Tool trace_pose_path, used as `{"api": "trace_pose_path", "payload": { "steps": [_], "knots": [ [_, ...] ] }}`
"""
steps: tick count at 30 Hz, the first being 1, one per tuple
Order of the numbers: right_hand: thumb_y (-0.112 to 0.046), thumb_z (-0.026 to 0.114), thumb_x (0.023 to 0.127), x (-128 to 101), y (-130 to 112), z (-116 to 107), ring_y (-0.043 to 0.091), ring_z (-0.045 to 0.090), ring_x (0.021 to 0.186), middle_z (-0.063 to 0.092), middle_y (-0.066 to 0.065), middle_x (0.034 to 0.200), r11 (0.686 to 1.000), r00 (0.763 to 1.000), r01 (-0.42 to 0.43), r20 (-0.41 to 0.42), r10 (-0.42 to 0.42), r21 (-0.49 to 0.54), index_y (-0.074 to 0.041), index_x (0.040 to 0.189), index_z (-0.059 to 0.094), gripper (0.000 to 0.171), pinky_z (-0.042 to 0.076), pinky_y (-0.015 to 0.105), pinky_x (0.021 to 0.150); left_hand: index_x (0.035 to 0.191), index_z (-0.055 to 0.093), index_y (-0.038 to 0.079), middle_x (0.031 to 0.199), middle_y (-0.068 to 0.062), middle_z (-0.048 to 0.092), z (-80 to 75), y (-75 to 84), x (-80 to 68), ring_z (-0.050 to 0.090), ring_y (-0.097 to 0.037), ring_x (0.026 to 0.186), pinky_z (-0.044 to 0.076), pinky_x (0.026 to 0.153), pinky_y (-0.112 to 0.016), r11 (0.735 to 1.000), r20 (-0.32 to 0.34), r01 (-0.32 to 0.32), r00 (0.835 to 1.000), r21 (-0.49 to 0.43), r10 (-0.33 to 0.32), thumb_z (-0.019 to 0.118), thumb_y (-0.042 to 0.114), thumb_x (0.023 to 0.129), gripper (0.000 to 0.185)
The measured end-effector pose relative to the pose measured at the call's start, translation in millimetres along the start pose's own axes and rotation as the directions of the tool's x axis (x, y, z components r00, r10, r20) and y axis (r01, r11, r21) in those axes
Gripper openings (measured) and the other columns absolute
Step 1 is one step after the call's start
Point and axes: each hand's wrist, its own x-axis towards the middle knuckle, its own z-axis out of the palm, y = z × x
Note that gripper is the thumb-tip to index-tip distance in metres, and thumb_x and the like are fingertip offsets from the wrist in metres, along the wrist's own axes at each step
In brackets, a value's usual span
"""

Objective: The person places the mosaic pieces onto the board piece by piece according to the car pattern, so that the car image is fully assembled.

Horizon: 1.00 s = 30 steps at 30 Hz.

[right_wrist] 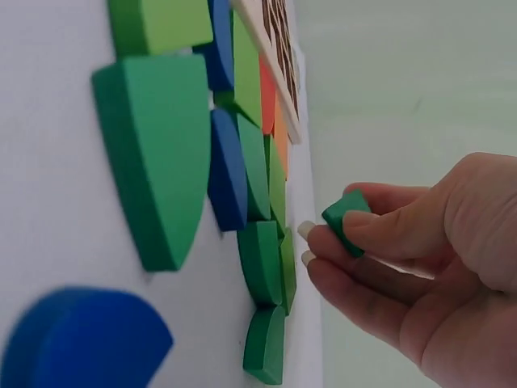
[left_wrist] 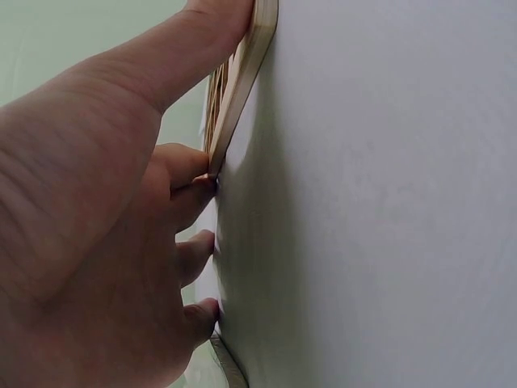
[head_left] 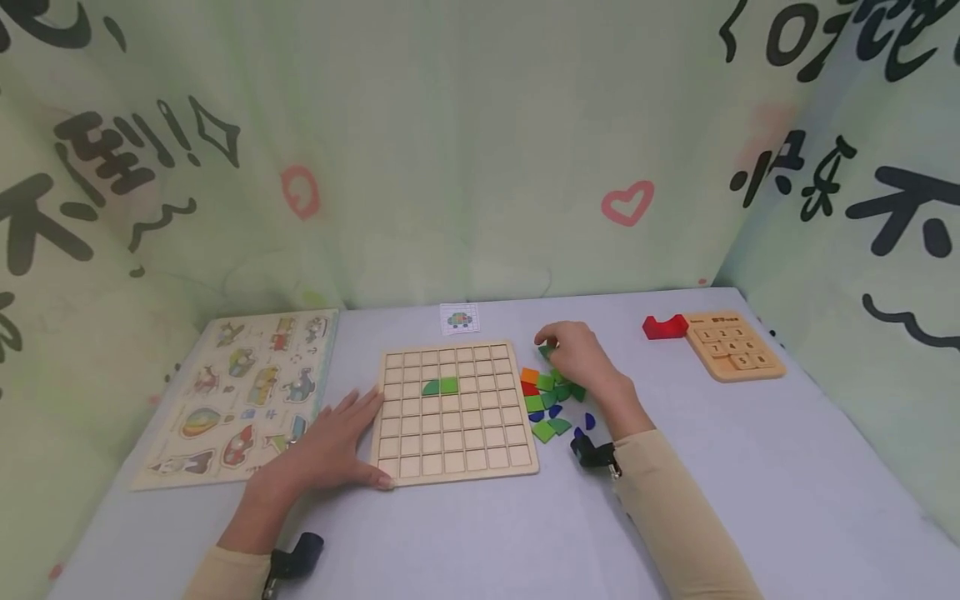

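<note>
A wooden grid board [head_left: 465,442] lies on the table, with a dark green curved piece [head_left: 431,387] and a light green square [head_left: 448,385] side by side in its cells. My left hand [head_left: 330,450] rests against the board's left edge, fingers spread, thumb at the near corner. Over the far end of the loose pieces, my right hand [head_left: 581,358] pinches a dark green block [right_wrist: 349,204] between thumb and fingers. Below it lie several loose pieces: dark green curved ones [right_wrist: 157,153], light green squares [head_left: 543,431], blue half-rounds [right_wrist: 228,170], a red [head_left: 529,389] and an orange one [head_left: 529,375].
A small card with a coloured picture [head_left: 459,319] lies beyond the board. An illustrated puzzle board [head_left: 180,454] is at the left, partly behind my left hand. On the right lie a wooden number board [head_left: 738,343] and a red block [head_left: 664,327]. Curtains surround the table.
</note>
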Motion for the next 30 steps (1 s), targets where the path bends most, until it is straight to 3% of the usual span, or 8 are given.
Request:
{"api": "trace_pose_path", "payload": {
  "steps": [14, 20, 30],
  "knots": [
    [-0.002, 0.064, 0.091, -3, -29, 5, 0.024, 0.069, 0.093, 0.075, 0.011, 0.102, 0.993, 0.992, 0.093, -0.087, -0.086, 0.075, -0.003, 0.109, 0.072, 0.02, 0.059, 0.042, 0.085, 0.158, 0.022, 0.008, 0.167, -0.009, 0.02, 0.9, -1.2, -0.6, 0.015, -0.043, 0.153, 0.015, 0.12, -0.068, 1.0, -0.006, -0.002, 1.0, 0.007, 0.002, 0.08, 0.073, 0.056, 0.134],
    [-0.003, 0.067, 0.091, -3, -43, 15, 0.021, 0.064, 0.086, 0.073, 0.007, 0.094, 0.988, 0.993, 0.11, -0.051, -0.105, 0.11, -0.009, 0.097, 0.071, 0.01, 0.058, 0.036, 0.08, 0.159, 0.022, 0.009, 0.167, -0.009, 0.02, 0.6, -0.5, 0.6, 0.014, -0.042, 0.154, 0.014, 0.121, -0.068, 1.0, 0.001, 0.006, 1.0, 0.005, -0.006, 0.079, 0.074, 0.057, 0.134],
    [0.0, 0.066, 0.088, -3, -63, 38, 0.017, 0.06, 0.081, 0.068, 0.003, 0.087, 0.972, 0.986, 0.152, 0.037, -0.161, 0.177, -0.009, 0.088, 0.07, 0.01, 0.05, 0.027, 0.07, 0.159, 0.022, 0.009, 0.167, -0.009, 0.02, 0.3, 0.3, 0.7, 0.014, -0.042, 0.154, 0.015, 0.121, -0.067, 1.0, 0.001, 0.013, 1.0, 0.01, -0.013, 0.08, 0.072, 0.057, 0.134]
  ]
}}
